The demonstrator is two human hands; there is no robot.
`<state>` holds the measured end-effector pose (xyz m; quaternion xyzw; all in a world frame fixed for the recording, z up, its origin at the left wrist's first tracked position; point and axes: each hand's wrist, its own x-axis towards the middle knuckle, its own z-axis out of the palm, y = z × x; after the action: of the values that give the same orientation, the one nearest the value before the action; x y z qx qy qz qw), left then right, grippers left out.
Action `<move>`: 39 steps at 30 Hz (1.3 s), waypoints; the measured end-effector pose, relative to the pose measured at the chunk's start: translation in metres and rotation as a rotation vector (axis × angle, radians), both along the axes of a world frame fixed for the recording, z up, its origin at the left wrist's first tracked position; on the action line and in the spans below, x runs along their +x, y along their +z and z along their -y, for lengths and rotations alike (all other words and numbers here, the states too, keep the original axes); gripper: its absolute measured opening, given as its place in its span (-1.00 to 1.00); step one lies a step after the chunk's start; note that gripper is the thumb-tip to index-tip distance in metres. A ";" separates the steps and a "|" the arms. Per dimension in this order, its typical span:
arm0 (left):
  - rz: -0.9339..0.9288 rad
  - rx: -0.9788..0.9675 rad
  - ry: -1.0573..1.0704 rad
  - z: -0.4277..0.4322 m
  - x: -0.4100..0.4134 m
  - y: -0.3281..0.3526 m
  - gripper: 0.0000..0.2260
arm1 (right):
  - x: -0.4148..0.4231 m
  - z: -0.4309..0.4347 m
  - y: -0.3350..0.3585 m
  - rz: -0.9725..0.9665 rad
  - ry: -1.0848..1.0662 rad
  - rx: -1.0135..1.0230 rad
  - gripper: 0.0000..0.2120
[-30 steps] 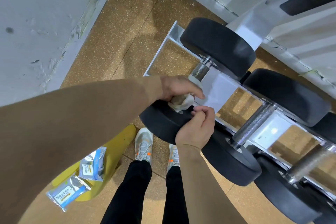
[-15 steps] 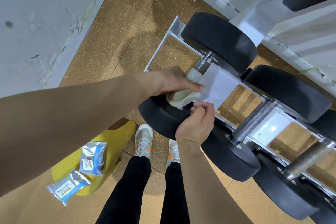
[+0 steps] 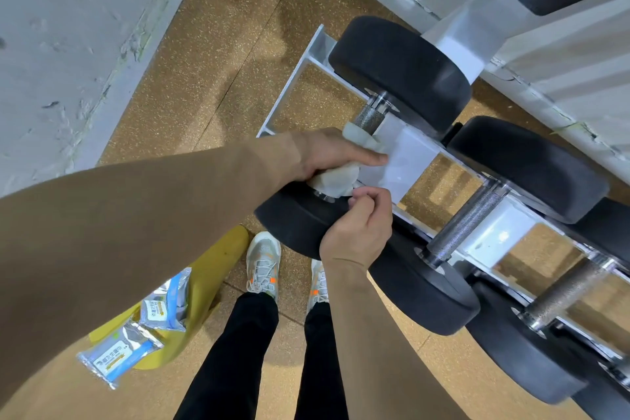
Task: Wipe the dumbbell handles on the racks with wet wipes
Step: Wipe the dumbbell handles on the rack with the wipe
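- Wet wipe point(image 3: 335, 179): thin, limp and damp. It drapes and bunches around the bar and could likely snag or tear on knurling.
- Left grip point(image 3: 327, 157) is curled over the wet wipe, wrapping it round the near end of the dumbbell handle point(image 3: 370, 118). The forefinger lies straight along the rack cradle point(image 3: 405, 160).
- Right grip point(image 3: 358, 228) has its fingers curled tight, with thumb and forefinger pinching the wipe's lower edge beside the near head point(image 3: 293, 218).
- The handle is knurled steel, stiff and rough. It lies across the rack between two black heads, and its far stretch shows bare next to the far head point(image 3: 399, 72).
- The dumbbell looks heavy, so it is best left seated in the cradle. I would work the wipe along and around the bar rather than lift.
- Best hold: wrap the wipe fully round the bar, palm over the top, and keep a tail pinched so it doesn't slip.
- The neighbouring handle point(image 3: 467, 225) is uncovered.
- Wipe packets point(image 3: 116, 358) lie on the floor by the feet.
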<state>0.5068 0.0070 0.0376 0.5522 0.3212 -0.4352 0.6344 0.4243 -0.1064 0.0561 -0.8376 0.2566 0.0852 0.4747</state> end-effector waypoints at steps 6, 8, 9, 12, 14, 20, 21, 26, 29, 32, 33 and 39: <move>-0.038 -0.336 -0.015 -0.008 0.015 -0.002 -0.72 | 0.000 0.000 0.000 0.015 0.001 -0.001 -0.77; -0.026 -0.376 0.066 -0.005 0.026 0.000 -0.75 | 0.000 0.000 0.000 0.014 -0.002 0.004 -0.77; 0.001 -0.352 0.092 -0.004 0.031 0.002 -0.74 | 0.000 0.000 0.000 0.013 -0.003 0.005 -0.77; 0.094 -0.158 0.122 0.002 0.039 0.008 -0.66 | 0.000 0.000 -0.001 0.012 0.005 0.007 -0.76; 0.136 0.118 0.146 0.012 0.039 0.014 -0.63 | 0.000 0.000 0.000 -0.001 -0.001 0.006 -0.77; 0.103 0.671 0.140 0.049 0.003 0.003 -0.78 | 0.002 -0.001 0.003 -0.011 0.019 0.011 -0.81; 0.060 0.666 0.069 0.046 0.001 0.003 -0.77 | 0.002 0.000 0.003 -0.007 0.021 0.006 -0.81; 0.012 0.296 -0.112 0.015 0.003 0.009 -0.77 | 0.002 -0.001 0.002 -0.031 -0.014 0.015 -0.78; -0.028 -0.144 -0.103 -0.006 0.002 0.001 -0.72 | 0.002 -0.001 0.003 -0.020 -0.010 0.014 -0.79; -0.123 -0.381 -0.103 -0.013 0.010 -0.006 -0.68 | 0.000 0.000 0.002 -0.005 0.001 0.019 -0.80; -0.132 -0.434 -0.078 -0.013 0.013 -0.008 -0.69 | 0.000 0.000 0.000 0.007 0.002 0.022 -0.80; -0.016 -0.270 0.090 -0.003 0.013 -0.002 -0.70 | -0.001 0.001 -0.004 0.007 -0.002 0.017 -0.78</move>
<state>0.5197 0.0098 0.0361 0.4432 0.2892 -0.4500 0.7194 0.4233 -0.1074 0.0525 -0.8335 0.2551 0.0839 0.4828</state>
